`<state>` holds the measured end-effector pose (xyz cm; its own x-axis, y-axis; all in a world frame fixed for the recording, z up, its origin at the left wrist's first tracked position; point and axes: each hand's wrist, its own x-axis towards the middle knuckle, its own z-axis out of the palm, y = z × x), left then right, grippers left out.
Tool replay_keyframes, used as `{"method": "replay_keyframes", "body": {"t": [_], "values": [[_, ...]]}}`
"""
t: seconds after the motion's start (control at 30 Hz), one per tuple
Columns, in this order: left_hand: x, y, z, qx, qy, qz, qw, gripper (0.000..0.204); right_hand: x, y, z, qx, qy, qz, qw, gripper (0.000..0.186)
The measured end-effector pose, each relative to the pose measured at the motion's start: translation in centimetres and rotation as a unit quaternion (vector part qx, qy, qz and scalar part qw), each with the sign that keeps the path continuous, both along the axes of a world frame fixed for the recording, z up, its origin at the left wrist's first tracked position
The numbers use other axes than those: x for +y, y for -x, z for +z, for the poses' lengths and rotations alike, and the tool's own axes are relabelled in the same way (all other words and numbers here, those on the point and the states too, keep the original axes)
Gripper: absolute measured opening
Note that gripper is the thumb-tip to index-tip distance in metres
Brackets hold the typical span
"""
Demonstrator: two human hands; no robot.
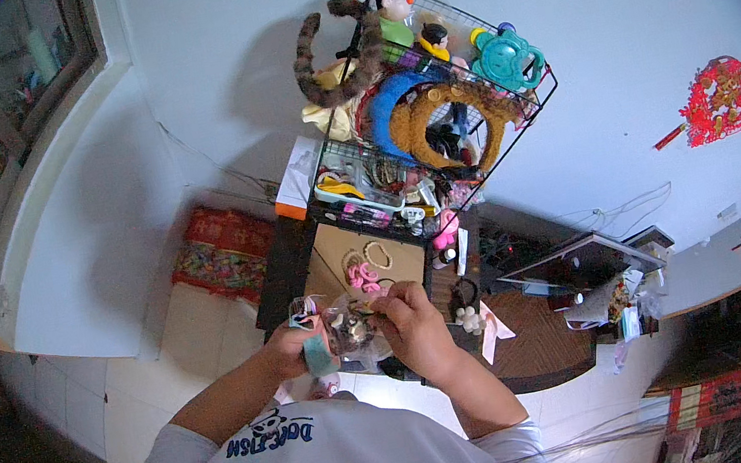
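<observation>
In front of my chest, a clear plastic bag with small dark and pale items inside hangs between my two hands. My left hand is closed around its left side. A pale teal strip shows beside those fingers. My right hand has its fingers bent together at the bag's upper right edge; whatever they pinch is too small to make out. Just beyond, a pink scrunchie and a beige hair ring lie on a tan surface.
A black wire rack stands beyond my hands, holding plush headbands, figurines and a teal toy. To the right are a flower-shaped hair tie, a pink ribbon and a brown tabletop. A red patterned box sits left.
</observation>
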<state>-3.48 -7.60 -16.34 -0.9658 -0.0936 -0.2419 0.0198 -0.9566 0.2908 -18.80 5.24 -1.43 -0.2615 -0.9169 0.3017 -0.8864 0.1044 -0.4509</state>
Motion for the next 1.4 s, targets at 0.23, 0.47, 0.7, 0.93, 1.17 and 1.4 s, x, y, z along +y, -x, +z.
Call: {"method": "replay_keyframes", "body": {"t": [0.23, 0.47, 0.7, 0.93, 1.17, 1.4], "values": [[0.3, 0.5, -0.4, -0.014, 0.03, 0.009, 0.999, 0.019, 0.1, 1.5, 0.1, -0.072, -0.038, 0.063, 0.995, 0.027], [0.8, 0.8, 0.4, -0.09, 0.017, 0.068, 0.993, 0.032, 0.1, 4.3, 2.3, -0.174, 0.003, 0.052, 0.983, 0.057], [0.9, 2.1, 1.7, -0.131, 0.039, 0.081, 0.987, 0.044, 0.5, 4.9, -2.8, -0.05, -0.021, 0.074, 0.996, 0.032], [2.3, 3.3, 2.2, -0.092, 0.017, 0.135, 0.986, 0.051, -0.8, 2.6, -4.4, 0.02, -0.01, 0.155, 0.988, 0.037], [1.6, 1.7, 3.5, -0.108, 0.025, 0.148, 0.983, 0.047, -3.3, 6.2, -6.6, -0.305, -0.054, 0.075, 0.948, 0.016], [0.9, -1.0, 6.4, -0.085, 0.0, 0.173, 0.981, 0.043, -15.0, 13.5, -8.3, -0.091, 0.206, -0.15, 0.963, 0.016]]}}
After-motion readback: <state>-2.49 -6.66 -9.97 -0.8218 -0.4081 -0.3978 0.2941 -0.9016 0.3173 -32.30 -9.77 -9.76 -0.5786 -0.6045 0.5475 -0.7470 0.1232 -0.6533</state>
